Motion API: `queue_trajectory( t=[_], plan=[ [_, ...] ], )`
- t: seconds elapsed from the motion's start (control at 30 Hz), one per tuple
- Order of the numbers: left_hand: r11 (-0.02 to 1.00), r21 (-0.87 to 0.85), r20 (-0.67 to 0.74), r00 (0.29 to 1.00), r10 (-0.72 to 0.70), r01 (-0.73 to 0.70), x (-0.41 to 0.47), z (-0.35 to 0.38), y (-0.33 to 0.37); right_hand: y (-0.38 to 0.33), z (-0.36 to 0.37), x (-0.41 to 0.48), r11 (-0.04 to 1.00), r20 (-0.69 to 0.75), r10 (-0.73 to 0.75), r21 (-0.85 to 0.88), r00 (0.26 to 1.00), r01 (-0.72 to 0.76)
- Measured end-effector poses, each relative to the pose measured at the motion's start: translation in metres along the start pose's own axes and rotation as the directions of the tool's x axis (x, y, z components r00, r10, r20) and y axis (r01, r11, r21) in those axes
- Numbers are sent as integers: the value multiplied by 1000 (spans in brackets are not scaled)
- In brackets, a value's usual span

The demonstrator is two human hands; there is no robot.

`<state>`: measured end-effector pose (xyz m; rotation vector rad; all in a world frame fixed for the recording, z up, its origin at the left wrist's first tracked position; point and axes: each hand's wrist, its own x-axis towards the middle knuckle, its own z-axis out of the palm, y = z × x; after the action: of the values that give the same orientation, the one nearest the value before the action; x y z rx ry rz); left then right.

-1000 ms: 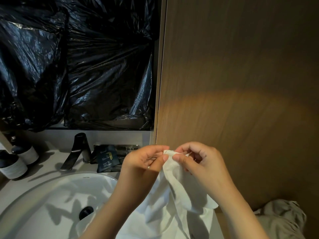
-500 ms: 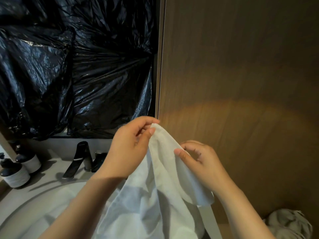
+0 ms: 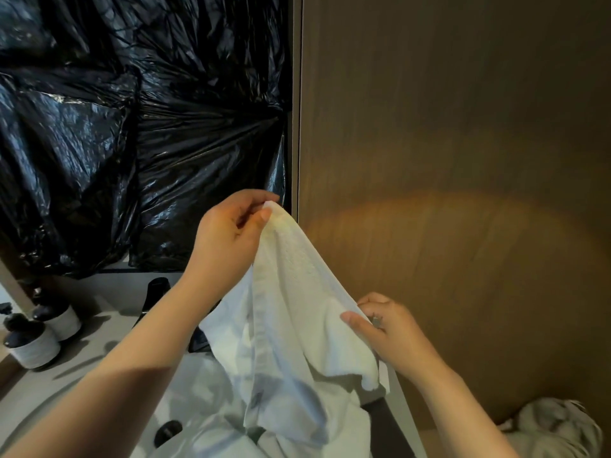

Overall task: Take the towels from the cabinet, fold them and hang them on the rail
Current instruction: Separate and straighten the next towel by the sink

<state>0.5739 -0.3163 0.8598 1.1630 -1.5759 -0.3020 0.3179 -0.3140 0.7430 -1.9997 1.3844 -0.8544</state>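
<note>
Two hands hold one white towel up in front of the wooden panel. The left hand pinches a top corner between thumb and fingers. The right hand, lower and well apart, grips the same edge with curled fingers. The towel's lower folds hang down into the white sink basin, beside the dark drain. On the counter at far left stand a pair of dark-topped bottles; their contents cannot be told. A crumpled grey cloth lies at lower right. Compared with half a second ago, the left hand has risen. The right hand has slid down and outward along the edge, stretching it between them.
</note>
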Motion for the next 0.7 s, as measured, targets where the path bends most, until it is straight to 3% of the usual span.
queue_trajectory(
  t=[0.2,0.37,0.5,0.6,0.7],
  plan=[
    [999,3,-39,998,-45,46,3,0,-16,22,-10,-11,995,-5,34,-92,999,-35],
    [995,-11,-86,991,-100,100,3,4,-31,20,-33,-14,998,-262,-64,-36,963,56],
    [992,-5,-143,982,-124,124,10,3,-39,4,-62,-1,980,-334,-184,-132,924,147],
    [990,-8,-176,975,-138,139,17,2,-41,-9,-83,12,970,-326,-228,-157,918,185],
    [990,-14,-185,972,-144,144,22,3,-40,-14,-93,16,994,-180,-103,11,978,106]
  ],
)
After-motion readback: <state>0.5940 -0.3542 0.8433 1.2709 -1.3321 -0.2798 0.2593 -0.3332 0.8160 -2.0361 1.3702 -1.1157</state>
